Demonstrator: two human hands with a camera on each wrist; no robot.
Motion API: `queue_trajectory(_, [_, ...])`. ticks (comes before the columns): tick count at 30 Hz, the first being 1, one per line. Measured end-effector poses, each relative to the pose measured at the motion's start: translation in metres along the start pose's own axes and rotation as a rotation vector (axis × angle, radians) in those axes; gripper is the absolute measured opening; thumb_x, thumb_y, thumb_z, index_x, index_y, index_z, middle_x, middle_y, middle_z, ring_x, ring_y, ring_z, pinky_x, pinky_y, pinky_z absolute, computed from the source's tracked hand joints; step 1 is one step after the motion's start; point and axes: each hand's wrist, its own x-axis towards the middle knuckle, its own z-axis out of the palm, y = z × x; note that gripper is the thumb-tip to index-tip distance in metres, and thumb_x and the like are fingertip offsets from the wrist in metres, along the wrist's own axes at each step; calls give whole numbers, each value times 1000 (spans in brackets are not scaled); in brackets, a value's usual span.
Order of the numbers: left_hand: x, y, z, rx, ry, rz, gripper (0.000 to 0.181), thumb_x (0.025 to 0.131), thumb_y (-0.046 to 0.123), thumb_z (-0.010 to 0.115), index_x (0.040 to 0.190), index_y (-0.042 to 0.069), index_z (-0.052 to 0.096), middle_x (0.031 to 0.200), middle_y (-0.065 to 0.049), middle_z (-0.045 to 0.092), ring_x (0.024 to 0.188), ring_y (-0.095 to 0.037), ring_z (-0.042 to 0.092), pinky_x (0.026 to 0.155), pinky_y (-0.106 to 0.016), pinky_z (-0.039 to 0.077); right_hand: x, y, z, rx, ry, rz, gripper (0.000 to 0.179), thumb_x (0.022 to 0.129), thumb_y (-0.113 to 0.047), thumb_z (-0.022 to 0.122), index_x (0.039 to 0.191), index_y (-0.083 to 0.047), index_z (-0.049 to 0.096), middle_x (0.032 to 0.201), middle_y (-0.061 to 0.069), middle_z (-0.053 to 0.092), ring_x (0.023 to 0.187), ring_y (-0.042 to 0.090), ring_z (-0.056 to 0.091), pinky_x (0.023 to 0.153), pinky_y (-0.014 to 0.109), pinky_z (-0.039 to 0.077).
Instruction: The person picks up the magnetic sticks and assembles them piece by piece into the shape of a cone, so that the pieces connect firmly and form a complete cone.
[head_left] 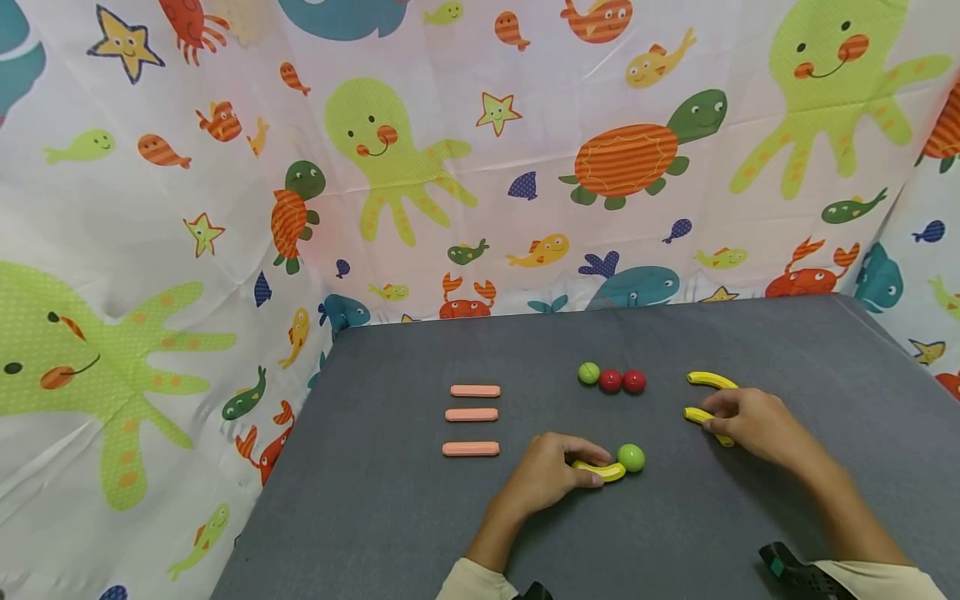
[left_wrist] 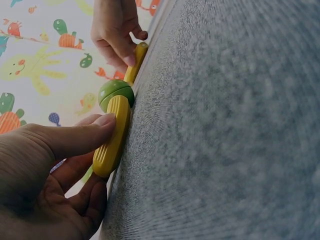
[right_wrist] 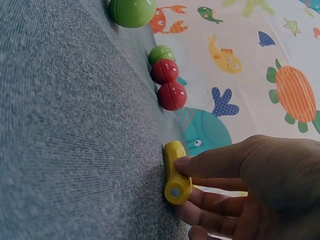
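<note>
My left hand [head_left: 550, 472] pinches a yellow toy banana [left_wrist: 114, 135] between thumb and fingers, low over the grey cloth. One end of that banana meets a green ball [head_left: 631, 457], which has a groove round it in the left wrist view. Over to the right, my right hand [head_left: 757, 423] holds a second toy banana [right_wrist: 176, 175] by thumb and fingers, its pale round end showing in the right wrist view. A third banana [head_left: 711, 380] lies just behind the right hand's fingers.
Three pink sausage-shaped pieces [head_left: 471, 415] lie in a column left of centre. Farther back, a green ball [head_left: 588, 373] and two red balls [head_left: 611, 381] sit in a row. A sea-animal printed curtain [head_left: 450, 167] borders the grey table [head_left: 360, 500].
</note>
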Motion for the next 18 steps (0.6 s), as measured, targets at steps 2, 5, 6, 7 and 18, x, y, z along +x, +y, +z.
queue_trajectory(2, [0, 0, 0, 9, 1, 1, 25, 85, 8, 89, 108, 19, 85, 98, 16, 79, 95, 5, 68, 88, -19, 54, 0, 0, 0, -4, -2, 3, 25, 95, -14, 75, 113, 3, 76, 91, 2, 71, 77, 17, 57, 61, 28, 45])
queue_trajectory(5, [0, 0, 0, 14, 0, 3, 25, 85, 9, 89, 107, 20, 85, 98, 16, 79, 95, 5, 68, 88, -19, 54, 0, -2, 0, -11, -4, 4, 25, 96, -16, 75, 112, 3, 77, 89, 1, 71, 75, 16, 56, 61, 29, 44])
queue_trajectory(6, [0, 0, 0, 15, -1, 4, 25, 85, 9, 89, 107, 20, 85, 98, 16, 79, 95, 5, 68, 88, -19, 54, 0, -3, 0, -14, -1, 3, 24, 96, -17, 75, 111, 2, 77, 88, 0, 71, 74, 15, 56, 61, 29, 43])
queue_trajectory(7, [0, 0, 0, 13, -2, 4, 25, 86, 9, 89, 108, 20, 85, 98, 16, 79, 95, 5, 68, 88, -19, 54, 1, -4, 1, -17, 3, -4, 23, 96, -17, 75, 110, 2, 77, 87, -1, 71, 74, 15, 56, 61, 29, 43])
queue_trajectory(18, [-1, -1, -1, 12, -11, 7, 25, 86, 10, 88, 107, 22, 85, 98, 17, 79, 96, 5, 68, 89, -20, 53, 4, -19, 13, 10, 22, -14, 25, 95, -16, 76, 111, 2, 76, 89, 0, 72, 74, 14, 57, 59, 27, 43])
